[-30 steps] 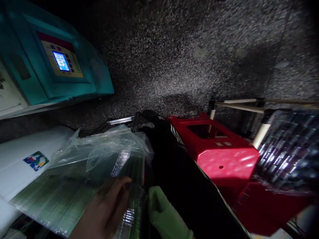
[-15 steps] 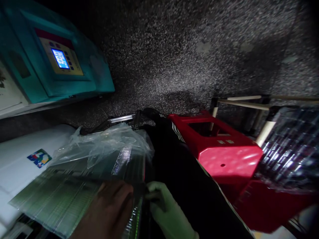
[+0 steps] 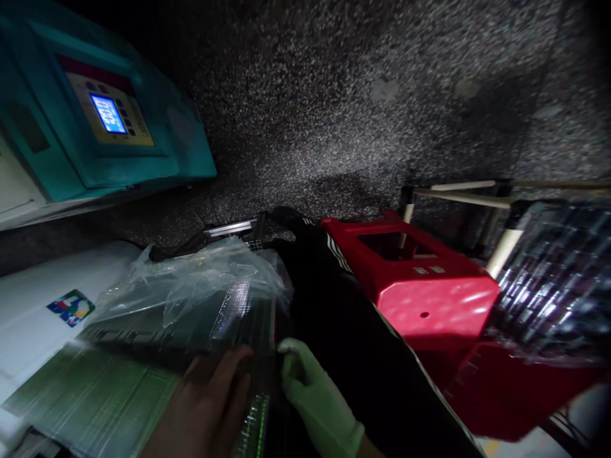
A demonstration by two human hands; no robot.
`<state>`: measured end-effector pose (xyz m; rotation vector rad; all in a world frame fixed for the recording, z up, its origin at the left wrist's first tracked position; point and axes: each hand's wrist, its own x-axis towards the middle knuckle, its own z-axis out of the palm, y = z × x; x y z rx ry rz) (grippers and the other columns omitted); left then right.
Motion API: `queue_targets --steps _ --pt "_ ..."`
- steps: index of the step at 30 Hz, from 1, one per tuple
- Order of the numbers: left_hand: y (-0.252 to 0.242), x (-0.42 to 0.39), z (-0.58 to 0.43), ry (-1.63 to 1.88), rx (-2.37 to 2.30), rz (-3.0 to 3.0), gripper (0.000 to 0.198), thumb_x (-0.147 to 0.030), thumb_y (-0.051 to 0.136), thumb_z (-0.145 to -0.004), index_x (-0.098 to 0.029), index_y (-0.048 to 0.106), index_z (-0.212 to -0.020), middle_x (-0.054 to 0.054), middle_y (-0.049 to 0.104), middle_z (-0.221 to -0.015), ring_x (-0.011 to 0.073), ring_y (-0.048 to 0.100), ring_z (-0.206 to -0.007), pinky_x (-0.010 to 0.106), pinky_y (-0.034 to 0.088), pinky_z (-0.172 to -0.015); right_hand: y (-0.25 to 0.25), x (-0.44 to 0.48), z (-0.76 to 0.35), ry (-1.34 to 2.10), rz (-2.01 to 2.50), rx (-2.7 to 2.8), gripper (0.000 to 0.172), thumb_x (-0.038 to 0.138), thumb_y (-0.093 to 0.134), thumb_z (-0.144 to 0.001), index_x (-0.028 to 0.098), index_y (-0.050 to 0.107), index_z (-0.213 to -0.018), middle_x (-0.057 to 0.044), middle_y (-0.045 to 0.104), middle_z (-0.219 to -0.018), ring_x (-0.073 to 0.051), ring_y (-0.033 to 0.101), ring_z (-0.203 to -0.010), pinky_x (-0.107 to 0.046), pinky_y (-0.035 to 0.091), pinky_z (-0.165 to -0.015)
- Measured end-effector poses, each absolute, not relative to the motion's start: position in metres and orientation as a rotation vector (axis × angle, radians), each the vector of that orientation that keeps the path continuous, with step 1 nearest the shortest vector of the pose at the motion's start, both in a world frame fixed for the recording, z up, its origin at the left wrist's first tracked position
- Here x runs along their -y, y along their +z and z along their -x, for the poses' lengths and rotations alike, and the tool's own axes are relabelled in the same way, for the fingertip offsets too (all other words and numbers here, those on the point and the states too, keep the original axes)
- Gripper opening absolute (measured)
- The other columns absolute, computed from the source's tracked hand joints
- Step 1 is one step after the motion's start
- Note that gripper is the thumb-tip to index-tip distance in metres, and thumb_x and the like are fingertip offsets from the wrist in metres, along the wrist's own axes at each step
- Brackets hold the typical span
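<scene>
My left hand (image 3: 205, 397), bare, lies palm down over a stack of clear, finely ribbed sheets (image 3: 248, 318), its fingers stretched out and slightly parted. Close by its wrist, at the lower left, is a greenish see-through ribbed sheet (image 3: 90, 401); where it meets the hand is hidden. A crumpled clear plastic bag (image 3: 205, 270) covers the far side of the stack. My right hand (image 3: 317, 397), in a pale glove, is beside the stack's right edge with fingers curled toward the thumb. What these fingers hold, if anything, is too dark to see.
A teal machine (image 3: 191, 140) with a lit display stands at the upper left, above a white rounded surface (image 3: 28, 305) with a coloured sticker. Right of my black-clad leg (image 3: 344, 337) is a red plastic stool (image 3: 443, 299). Beyond it, dark plastic-wrapped goods (image 3: 548, 286) rest by a pole frame (image 3: 506, 254).
The greenish sheet has slid left and down, opening a dark gap beside the stack. My left hand's fingers have straightened. My right hand has risen a little at the stack's edge.
</scene>
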<state>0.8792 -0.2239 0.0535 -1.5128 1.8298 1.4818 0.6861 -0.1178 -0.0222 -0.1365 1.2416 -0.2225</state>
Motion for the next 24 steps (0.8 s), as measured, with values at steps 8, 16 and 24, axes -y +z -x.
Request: queue_targets --steps 8,16,24 --pt "0.052 0.216 -0.882 1.223 -2.049 1.347 0.031 -0.026 0.049 -0.105 -0.028 0.069 -0.129 0.009 0.077 -0.118 0.0248 0.079 -0.098 0.032 0.07 -0.076 -0.006 0.1 -0.681 -0.164 0.191 -1.155 0.016 0.026 0.076 -0.088 0.019 0.069 -0.101 -0.005 0.067 -0.105 -0.022 0.066 -0.095 -0.043 0.057 -0.09" --pt "0.054 0.223 -0.878 1.359 -1.871 1.423 0.031 -0.021 0.058 -0.099 -0.028 0.067 -0.128 0.004 0.08 -0.117 0.0215 0.081 -0.095 0.029 0.07 -0.08 -0.022 0.125 -0.68 -0.283 0.062 -1.185 0.049 0.036 0.063 -0.098 0.024 0.049 -0.144 -0.007 0.066 -0.116 -0.025 0.067 -0.105 -0.048 0.057 -0.098" --pt "0.055 0.217 -0.881 1.244 -2.011 1.415 0.024 -0.026 0.044 -0.107 -0.03 0.066 -0.116 0.0 0.08 -0.101 0.0184 0.079 -0.078 0.025 0.065 -0.063 -0.027 0.121 -0.687 -0.23 0.154 -1.215 0.028 0.046 0.062 -0.105 0.019 0.064 -0.109 -0.001 0.064 -0.091 -0.017 0.063 -0.077 -0.032 0.058 -0.069"
